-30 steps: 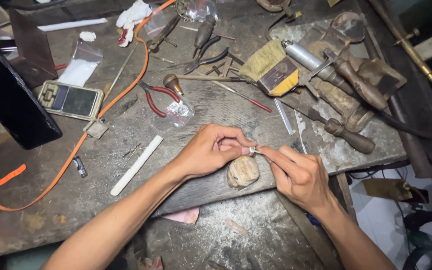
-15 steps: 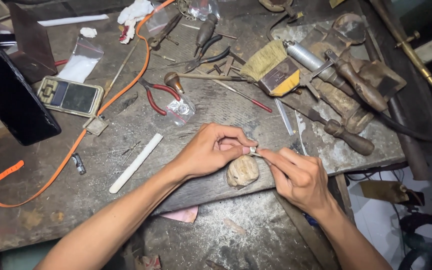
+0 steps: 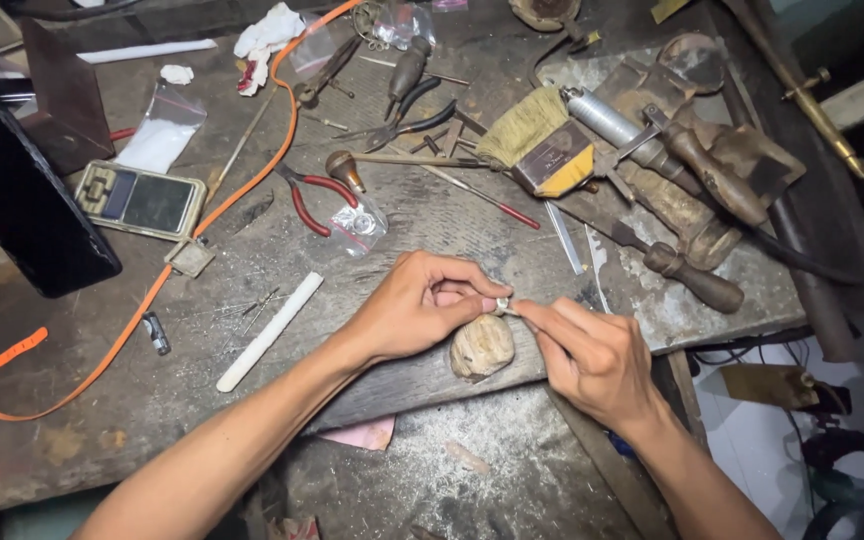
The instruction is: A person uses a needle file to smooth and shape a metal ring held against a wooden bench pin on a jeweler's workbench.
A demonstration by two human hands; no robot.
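My left hand [image 3: 420,312] pinches a small silver ring [image 3: 502,305] between thumb and fingertips, just above a worn wooden bench peg [image 3: 483,346] at the front edge of the workbench [image 3: 102,400]. My right hand [image 3: 592,355] meets it from the right, its fingertips closed on a thin tool whose tip touches the ring; the tool itself is mostly hidden by the fingers.
Red-handled pliers [image 3: 307,195], a small digital scale [image 3: 140,200], a dark phone [image 3: 22,205], a white stick [image 3: 269,331], an orange cord [image 3: 132,320], a brush [image 3: 542,140], wooden-handled tools [image 3: 692,275] and a metal cylinder [image 3: 602,118] lie scattered on the bench.
Both hands stay pressed together over the peg; only slight finger shifts show around the ring.
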